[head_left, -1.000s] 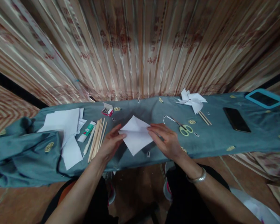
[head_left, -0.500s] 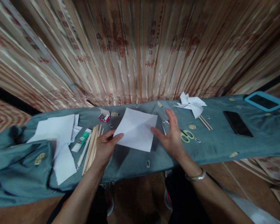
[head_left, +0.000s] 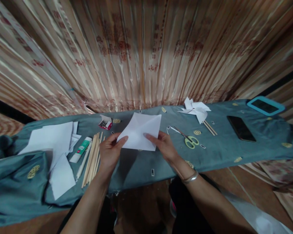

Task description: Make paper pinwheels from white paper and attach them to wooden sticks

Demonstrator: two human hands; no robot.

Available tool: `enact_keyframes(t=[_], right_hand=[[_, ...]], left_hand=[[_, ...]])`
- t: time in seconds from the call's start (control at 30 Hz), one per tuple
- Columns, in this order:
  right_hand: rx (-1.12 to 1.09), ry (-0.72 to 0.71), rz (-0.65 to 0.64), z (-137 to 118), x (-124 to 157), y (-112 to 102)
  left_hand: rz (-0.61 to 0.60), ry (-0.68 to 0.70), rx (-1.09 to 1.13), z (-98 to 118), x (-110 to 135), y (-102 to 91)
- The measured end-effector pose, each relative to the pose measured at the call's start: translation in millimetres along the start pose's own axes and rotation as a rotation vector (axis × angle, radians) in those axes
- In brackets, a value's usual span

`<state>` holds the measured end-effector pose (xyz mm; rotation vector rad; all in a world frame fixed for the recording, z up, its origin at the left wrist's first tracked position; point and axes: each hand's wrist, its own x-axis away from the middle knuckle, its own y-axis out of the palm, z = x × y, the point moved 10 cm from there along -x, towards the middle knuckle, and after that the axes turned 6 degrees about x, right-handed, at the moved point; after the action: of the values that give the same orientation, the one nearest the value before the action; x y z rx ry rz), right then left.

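A creased white paper square (head_left: 139,130) is lifted a little above the blue-grey cloth (head_left: 215,152). My left hand (head_left: 109,152) pinches its near left edge, thumb on top. My right hand (head_left: 163,145) grips its near right edge, fingers curled under the sheet. Both hands sit side by side at the table's middle.
Left of my hands lie wooden sticks (head_left: 92,157), a glue stick (head_left: 80,150), loose white sheets (head_left: 53,143) and a small pin box (head_left: 104,123). To the right are green scissors (head_left: 190,141), a paper pinwheel (head_left: 195,109), a dark phone (head_left: 241,128) and a blue-cased tablet (head_left: 265,106).
The sheet went from lying folded on the cloth to opened out and lifted. My right hand let go for a moment, then took hold of the right edge again.
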<state>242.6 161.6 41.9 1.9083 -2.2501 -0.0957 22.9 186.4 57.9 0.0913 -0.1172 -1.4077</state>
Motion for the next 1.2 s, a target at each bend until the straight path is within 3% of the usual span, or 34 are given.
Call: enact_keyframes(t=[0.1, 0.17, 0.23, 0.3, 0.43, 0.6, 0.7, 0.77, 0.9, 1.03, 1.2], right_hand=[[0.415, -0.181, 0.164, -31.3, -3.8, -56.4], [0.906, -0.232, 0.288, -49.4, 0.9, -97.2], [1.416, -0.113, 0.358, -50.3, 7.5, -136.0], [1.727, 0.034, 0.256, -35.8, 14.0, -162.2], [1.903, 0.038, 0.173, -22.1, 25.7, -178.4], [1.942, -0.043, 0.117, -18.0, 20.9, -160.7], [1.891, 0.030, 0.098, -18.8, 20.4, -164.0], [1.734, 0.108, 0.065, -19.1, 25.0, -172.6], [0.970, 0.224, -0.079, -14.0, 39.6, -168.9], [0.326, 0.339, -0.111, -1.2, 48.9, -128.7], [-0.116, 0.417, -0.250, 30.0, 56.4, -40.5]], left_hand=[[0.028, 0.028, -0.005, 7.2, -3.8, -8.2], [0.049, 0.060, 0.006, 12.6, -6.9, -14.8], [0.069, 0.079, 0.041, 15.8, -10.4, -21.2], [0.092, 0.078, 0.074, 16.4, -13.7, -27.1], [0.113, 0.075, 0.110, 17.3, -18.1, -32.6], [0.096, 0.071, 0.139, 18.0, -19.8, -27.2], [0.094, 0.100, 0.106, 21.2, -22.2, -25.3], [0.109, 0.128, 0.082, 23.7, -25.6, -28.3], [0.166, 0.171, 0.085, 27.4, -33.7, -40.7], [0.183, 0.140, 0.140, 24.3, -37.9, -43.6], [0.165, 0.053, 0.232, 14.2, -39.1, -33.2]])
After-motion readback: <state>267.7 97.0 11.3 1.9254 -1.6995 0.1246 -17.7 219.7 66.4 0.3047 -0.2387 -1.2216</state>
